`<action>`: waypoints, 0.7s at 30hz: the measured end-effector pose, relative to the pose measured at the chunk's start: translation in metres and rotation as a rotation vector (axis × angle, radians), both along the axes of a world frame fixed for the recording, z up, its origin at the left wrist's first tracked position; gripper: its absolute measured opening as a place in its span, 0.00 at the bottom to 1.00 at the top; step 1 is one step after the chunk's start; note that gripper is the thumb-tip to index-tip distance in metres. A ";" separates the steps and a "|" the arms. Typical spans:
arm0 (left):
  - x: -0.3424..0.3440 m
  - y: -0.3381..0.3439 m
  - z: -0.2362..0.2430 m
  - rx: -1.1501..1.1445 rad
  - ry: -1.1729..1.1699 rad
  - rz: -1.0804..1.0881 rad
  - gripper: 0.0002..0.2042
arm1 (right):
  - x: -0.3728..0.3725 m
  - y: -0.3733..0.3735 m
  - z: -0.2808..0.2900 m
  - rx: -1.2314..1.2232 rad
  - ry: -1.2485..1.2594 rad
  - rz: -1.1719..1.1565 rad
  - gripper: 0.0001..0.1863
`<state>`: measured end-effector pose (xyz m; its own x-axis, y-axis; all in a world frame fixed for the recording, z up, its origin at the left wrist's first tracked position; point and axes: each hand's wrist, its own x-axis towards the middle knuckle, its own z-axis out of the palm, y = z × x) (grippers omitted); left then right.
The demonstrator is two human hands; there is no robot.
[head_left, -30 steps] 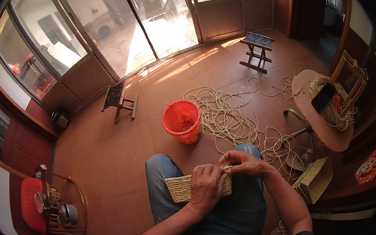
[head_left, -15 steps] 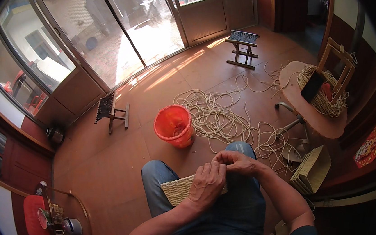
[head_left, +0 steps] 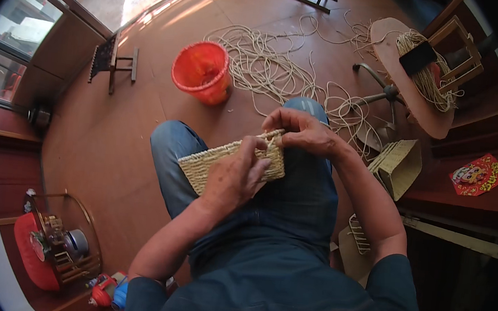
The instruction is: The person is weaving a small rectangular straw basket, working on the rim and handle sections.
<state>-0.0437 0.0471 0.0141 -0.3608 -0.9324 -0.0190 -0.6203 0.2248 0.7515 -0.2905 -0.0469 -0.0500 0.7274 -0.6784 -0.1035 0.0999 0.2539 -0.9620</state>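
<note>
A small straw-coloured woven basket (head_left: 196,171) rests tilted across my thighs, its rim toward my knees. My left hand (head_left: 229,177) grips its near side, with the fingers bent at the rim and the thumb lying along the weave. At the basket's far right corner, my right hand (head_left: 308,134) is closed, thumb and fingertips pinched at the rim. Whatever strand lies between those fingertips is too small to make out.
Beyond my knees stands a red bucket (head_left: 200,73), with loose pale cord (head_left: 270,61) spread over the floor beside it. At right are a brown board (head_left: 385,49) bearing coiled cord (head_left: 441,90) and stacked woven baskets (head_left: 401,164). A folding stool (head_left: 114,61) stands at left.
My view has tipped downward, so more of my lap shows. My left fingers have come away from the right hand and sit lower on the basket, leaving its rim more exposed.
</note>
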 end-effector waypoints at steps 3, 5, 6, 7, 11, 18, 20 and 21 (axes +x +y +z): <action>0.029 0.003 -0.009 -0.313 -0.157 -0.074 0.09 | 0.009 0.007 0.010 -0.011 0.067 -0.057 0.22; 0.031 0.005 -0.011 -0.497 -0.278 -0.112 0.09 | 0.011 0.010 0.013 -0.058 0.149 -0.116 0.23; 0.030 0.008 -0.007 -0.493 -0.274 -0.100 0.09 | 0.015 0.013 0.015 -0.056 0.155 -0.106 0.23; 0.025 0.013 0.002 -0.502 -0.399 -0.103 0.12 | 0.019 0.018 0.017 -0.102 0.188 -0.153 0.24; 0.013 0.031 0.014 -0.499 -0.632 -0.090 0.26 | 0.021 0.032 0.015 -0.260 0.266 -0.229 0.32; 0.028 0.042 0.015 -0.566 -0.670 0.082 0.39 | 0.027 0.055 0.016 -0.443 0.302 -0.426 0.43; 0.029 0.046 0.016 -0.425 -0.549 0.136 0.35 | 0.030 0.060 0.017 -0.465 0.305 -0.442 0.44; 0.031 0.049 0.016 -0.424 -0.550 0.141 0.35 | 0.034 0.062 0.021 -0.498 0.352 -0.474 0.44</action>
